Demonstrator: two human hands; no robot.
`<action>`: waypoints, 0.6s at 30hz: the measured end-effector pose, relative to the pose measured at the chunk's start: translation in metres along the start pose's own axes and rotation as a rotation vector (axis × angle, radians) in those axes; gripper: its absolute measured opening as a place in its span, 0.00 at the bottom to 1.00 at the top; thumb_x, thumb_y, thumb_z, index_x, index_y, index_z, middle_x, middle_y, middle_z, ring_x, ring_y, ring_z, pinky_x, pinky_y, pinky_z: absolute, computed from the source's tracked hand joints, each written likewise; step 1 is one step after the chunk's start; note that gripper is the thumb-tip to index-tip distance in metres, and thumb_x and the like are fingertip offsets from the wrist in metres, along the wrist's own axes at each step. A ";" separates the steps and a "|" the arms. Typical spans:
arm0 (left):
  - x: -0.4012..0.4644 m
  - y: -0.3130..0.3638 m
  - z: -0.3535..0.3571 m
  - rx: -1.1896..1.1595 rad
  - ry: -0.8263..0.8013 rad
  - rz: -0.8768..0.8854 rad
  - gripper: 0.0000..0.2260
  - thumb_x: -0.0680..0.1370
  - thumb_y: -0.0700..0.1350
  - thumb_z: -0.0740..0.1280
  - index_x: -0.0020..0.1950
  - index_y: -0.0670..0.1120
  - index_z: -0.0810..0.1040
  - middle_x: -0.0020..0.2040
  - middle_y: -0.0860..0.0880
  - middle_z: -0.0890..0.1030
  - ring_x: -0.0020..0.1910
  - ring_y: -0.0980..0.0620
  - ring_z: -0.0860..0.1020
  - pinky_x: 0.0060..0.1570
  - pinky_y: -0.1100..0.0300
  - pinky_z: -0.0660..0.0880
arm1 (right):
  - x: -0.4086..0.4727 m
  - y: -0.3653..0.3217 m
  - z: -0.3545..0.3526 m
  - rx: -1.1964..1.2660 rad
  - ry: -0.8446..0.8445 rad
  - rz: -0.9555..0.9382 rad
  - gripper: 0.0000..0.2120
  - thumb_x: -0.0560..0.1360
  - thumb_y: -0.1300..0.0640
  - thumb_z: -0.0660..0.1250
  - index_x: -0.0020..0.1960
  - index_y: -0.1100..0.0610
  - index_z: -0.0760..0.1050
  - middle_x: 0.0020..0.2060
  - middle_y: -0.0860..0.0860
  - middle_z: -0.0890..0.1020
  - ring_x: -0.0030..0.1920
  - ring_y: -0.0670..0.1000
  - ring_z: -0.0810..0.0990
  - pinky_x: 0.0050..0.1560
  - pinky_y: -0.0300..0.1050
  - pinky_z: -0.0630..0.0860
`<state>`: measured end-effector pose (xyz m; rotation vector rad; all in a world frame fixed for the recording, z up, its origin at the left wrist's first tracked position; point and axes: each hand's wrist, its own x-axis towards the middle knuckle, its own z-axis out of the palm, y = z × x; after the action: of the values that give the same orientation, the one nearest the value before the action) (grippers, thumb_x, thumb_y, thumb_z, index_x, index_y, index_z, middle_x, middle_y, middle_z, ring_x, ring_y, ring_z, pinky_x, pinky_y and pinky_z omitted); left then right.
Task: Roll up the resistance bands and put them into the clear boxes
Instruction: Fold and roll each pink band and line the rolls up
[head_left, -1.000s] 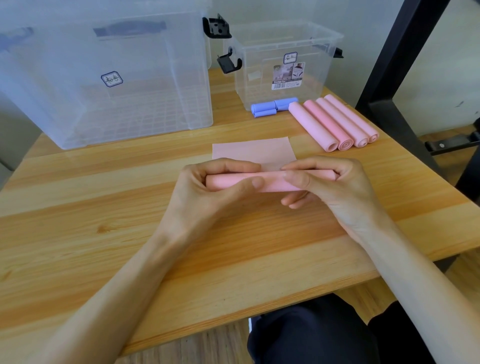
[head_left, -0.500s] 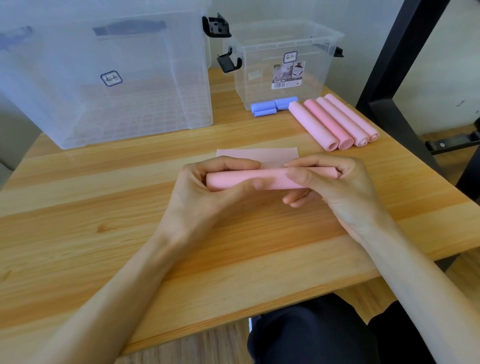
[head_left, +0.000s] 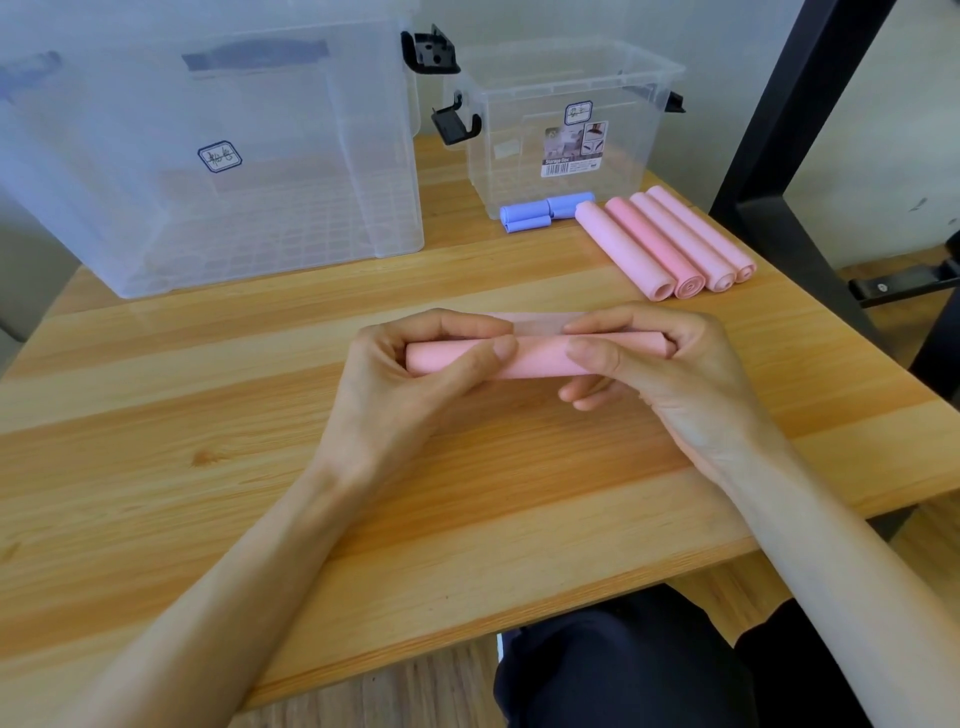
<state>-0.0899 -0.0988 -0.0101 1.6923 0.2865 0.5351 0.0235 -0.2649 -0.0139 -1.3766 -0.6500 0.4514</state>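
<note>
A pink resistance band (head_left: 537, 356) lies rolled into a thick tube at the table's middle, with only a thin flat strip of it showing behind the roll. My left hand (head_left: 410, 379) grips the roll's left end, thumb in front and fingers curled over the top. My right hand (head_left: 660, 374) grips its right end the same way. Several finished pink rolls (head_left: 665, 241) lie side by side at the back right. Small blue rolls (head_left: 540, 212) rest against the small clear box (head_left: 566, 124). A large clear box (head_left: 208, 150) stands at the back left.
The wooden table (head_left: 260, 467) has its front edge close to my lap. A black metal frame (head_left: 800, 130) rises at the right, past the table's right edge. Black latches (head_left: 436, 54) stick out between the two boxes.
The flat tail of the pink band behind the roll has shrunk from a wide sheet to a thin strip as both hands rolled it away from me.
</note>
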 end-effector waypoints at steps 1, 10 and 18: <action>0.000 0.000 0.000 0.023 -0.011 0.033 0.07 0.69 0.46 0.75 0.46 0.49 0.85 0.44 0.53 0.87 0.44 0.57 0.84 0.45 0.61 0.81 | 0.000 0.000 0.000 0.005 0.014 0.019 0.13 0.64 0.54 0.75 0.45 0.58 0.84 0.41 0.58 0.86 0.34 0.56 0.85 0.34 0.42 0.82; 0.002 -0.002 -0.001 -0.044 0.023 -0.077 0.09 0.68 0.50 0.73 0.45 0.47 0.86 0.45 0.48 0.87 0.45 0.52 0.84 0.51 0.51 0.82 | -0.001 0.000 -0.001 0.001 -0.021 -0.041 0.11 0.64 0.59 0.76 0.46 0.58 0.84 0.41 0.59 0.86 0.32 0.54 0.85 0.35 0.42 0.82; -0.002 -0.002 -0.001 0.082 -0.051 0.061 0.11 0.67 0.48 0.76 0.48 0.51 0.85 0.46 0.54 0.86 0.45 0.56 0.84 0.47 0.62 0.81 | 0.001 0.002 -0.001 0.007 0.056 -0.008 0.11 0.65 0.52 0.75 0.45 0.57 0.85 0.40 0.58 0.86 0.30 0.56 0.84 0.32 0.43 0.81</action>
<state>-0.0922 -0.0986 -0.0119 1.7960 0.2231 0.5299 0.0251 -0.2648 -0.0156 -1.3753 -0.6075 0.4076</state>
